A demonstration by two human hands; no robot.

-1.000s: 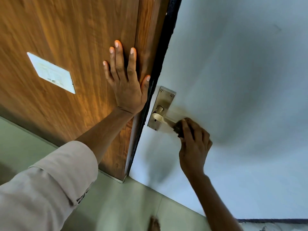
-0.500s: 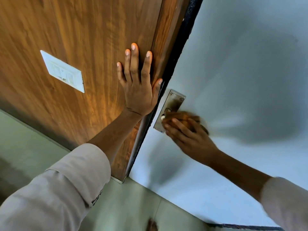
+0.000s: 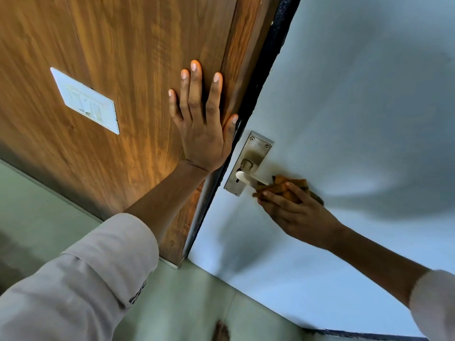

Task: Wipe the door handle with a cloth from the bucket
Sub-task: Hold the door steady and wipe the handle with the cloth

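A metal lever door handle (image 3: 248, 177) on a steel backplate (image 3: 258, 147) sits on the pale grey door (image 3: 357, 107). My right hand (image 3: 295, 212) grips an orange-brown cloth (image 3: 285, 187) wrapped around the outer end of the lever; the lever's inner part near the plate is bare. My left hand (image 3: 200, 119) lies flat with fingers spread against the brown wooden panel (image 3: 123, 57), just left of the door's dark edge. The bucket is out of view.
A white switch plate (image 3: 86, 100) is mounted on the wooden panel to the left. Pale green floor tiles (image 3: 184, 303) lie below, with a foot (image 3: 221, 332) at the bottom edge. A dark strip (image 3: 266, 57) runs between panel and door.
My right hand with the cloth has slid outward along the lever, uncovering the part near the backplate. My left hand stays pressed on the wood. The camera shifted slightly.
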